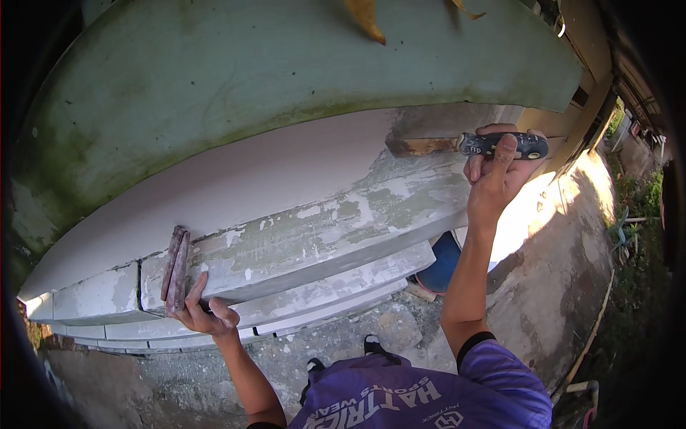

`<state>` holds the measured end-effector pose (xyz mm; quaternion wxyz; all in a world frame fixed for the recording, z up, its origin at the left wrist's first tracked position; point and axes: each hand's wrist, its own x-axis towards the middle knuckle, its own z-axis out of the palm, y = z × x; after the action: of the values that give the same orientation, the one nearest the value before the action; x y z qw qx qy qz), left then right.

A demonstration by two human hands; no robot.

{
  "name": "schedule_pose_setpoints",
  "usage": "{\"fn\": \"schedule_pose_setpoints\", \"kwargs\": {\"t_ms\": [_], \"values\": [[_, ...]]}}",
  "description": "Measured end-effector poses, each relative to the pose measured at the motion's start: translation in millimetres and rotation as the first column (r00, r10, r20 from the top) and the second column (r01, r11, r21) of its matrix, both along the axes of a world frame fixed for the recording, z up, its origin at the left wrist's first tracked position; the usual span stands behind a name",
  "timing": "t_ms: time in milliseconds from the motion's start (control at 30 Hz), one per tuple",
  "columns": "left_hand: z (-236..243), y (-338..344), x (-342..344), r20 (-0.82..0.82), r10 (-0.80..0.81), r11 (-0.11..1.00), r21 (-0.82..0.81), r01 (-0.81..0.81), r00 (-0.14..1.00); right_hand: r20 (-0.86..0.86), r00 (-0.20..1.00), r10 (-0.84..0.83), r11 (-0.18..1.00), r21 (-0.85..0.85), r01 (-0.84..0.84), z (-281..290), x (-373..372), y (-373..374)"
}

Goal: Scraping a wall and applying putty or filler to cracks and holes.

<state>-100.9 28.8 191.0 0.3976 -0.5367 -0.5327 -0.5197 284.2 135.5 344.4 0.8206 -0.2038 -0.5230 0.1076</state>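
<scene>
In my right hand (496, 171), closed round its dark, paint-flecked handle, is a putty knife (425, 147). The blade is stained brown and points left, over the grey unpainted patch (407, 118) of the wall face; whether it touches cannot be made out. My left hand (206, 312) grips the lower end of a long, narrow maroon tool (176, 266) seen edge-on, made of two thin layers; its exact kind is unclear. It stands over the patchy white ledge (307, 232), whose coating is scraped and flaked.
A curved green, moss-stained panel (250, 79) overhangs the far side, with dry leaves (366, 18) on it. Lower white steps (343, 282) run under the ledge. A blue container (441, 264) sits below its right end. Rough concrete ground (529, 314) and plants lie to the right.
</scene>
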Motion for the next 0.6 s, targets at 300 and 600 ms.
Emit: {"fn": "schedule_pose_setpoints", "kwargs": {"t_ms": [300,600], "values": [[-1.7,0.9,-0.3,0.014,-0.022,1.0,0.008,0.022,1.0,0.017,1.0,-0.017,0.999,0.046,0.017,2.3,-5.6,-5.9],[1.6,-5.7,0.4,0.03,-0.013,0.999,-0.037,0.014,0.999,-0.048,0.999,0.0,0.999,-0.037,-0.001,1.3,-4.7,-5.8]]}}
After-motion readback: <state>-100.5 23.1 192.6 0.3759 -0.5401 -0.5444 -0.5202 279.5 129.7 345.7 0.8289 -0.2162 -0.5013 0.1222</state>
